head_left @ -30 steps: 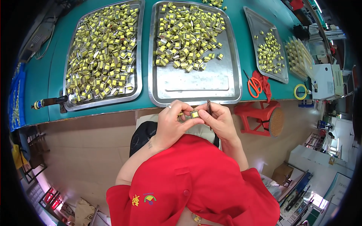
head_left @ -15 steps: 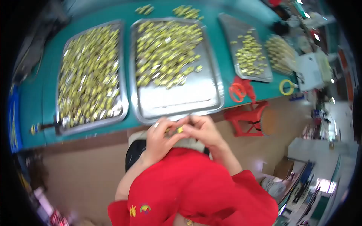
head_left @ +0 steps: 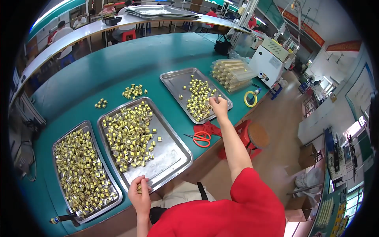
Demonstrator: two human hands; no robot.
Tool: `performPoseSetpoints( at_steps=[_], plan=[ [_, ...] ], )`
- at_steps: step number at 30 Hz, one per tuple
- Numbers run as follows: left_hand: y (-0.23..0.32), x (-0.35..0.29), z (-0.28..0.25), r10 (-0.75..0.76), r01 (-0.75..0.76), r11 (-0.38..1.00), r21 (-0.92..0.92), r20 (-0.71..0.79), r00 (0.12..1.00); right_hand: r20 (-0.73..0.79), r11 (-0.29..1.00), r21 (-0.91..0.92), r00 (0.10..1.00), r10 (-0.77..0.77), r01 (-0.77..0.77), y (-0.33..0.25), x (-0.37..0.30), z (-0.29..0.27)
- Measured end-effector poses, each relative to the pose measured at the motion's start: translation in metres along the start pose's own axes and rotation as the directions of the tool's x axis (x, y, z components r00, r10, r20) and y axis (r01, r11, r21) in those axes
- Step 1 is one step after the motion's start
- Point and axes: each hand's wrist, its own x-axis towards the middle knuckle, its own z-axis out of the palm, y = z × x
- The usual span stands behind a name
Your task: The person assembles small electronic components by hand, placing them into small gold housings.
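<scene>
My left hand point(head_left: 141, 196) is curled at the near edge of the middle metal tray point(head_left: 173, 168), closed round a small yellow-and-silver block-shaped part point(head_left: 139, 188). Many similar parts point(head_left: 128, 132) are heaped over that tray's far and left side. My right arm reaches out to the right-hand metal tray point(head_left: 173, 81). There my right hand point(head_left: 220, 107) hovers by the tray's near right rim, fingers pinched together beside a loose pile of the same yellow parts point(head_left: 198, 98). What its fingertips hold, if anything, is too small to make out.
A left tray point(head_left: 89, 128) is full of the same parts. Two small clusters point(head_left: 133, 91) lie on the green table point(head_left: 98, 75) behind. Red-handled scissors point(head_left: 201, 138), a yellow tape roll point(head_left: 250, 98) and stacked pale strips point(head_left: 233, 75) are to the right. A stool point(head_left: 256, 136) stands below.
My hands were together in front of my body with a yellow part between them. They have separated: the right has gone out to the right-hand tray, and the view has shifted.
</scene>
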Motion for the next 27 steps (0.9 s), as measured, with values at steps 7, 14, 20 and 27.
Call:
performPoseSetpoints(
  at_steps=[7,14,20,27],
  plan=[
    [0.004,0.008,-0.010,-0.205,0.174,0.907,-0.383,-0.041,0.978,0.183,0.890,0.417,0.976,0.116,-0.184,-0.041,-0.022,0.012],
    [-0.007,0.011,-0.008,-0.108,0.125,0.937,-0.328,0.068,0.992,0.699,0.942,0.110,0.650,-0.300,0.316,-0.103,-0.105,0.040],
    [-0.003,0.005,-0.014,-0.133,0.144,0.925,-0.351,0.056,0.990,0.773,0.863,-0.057,0.569,-0.280,0.502,-0.126,-0.135,0.069],
    [0.008,0.006,-0.015,-0.199,0.233,0.919,-0.319,0.136,0.971,0.821,0.905,0.285,0.407,-0.400,0.315,-0.170,-0.161,0.040]
  ],
)
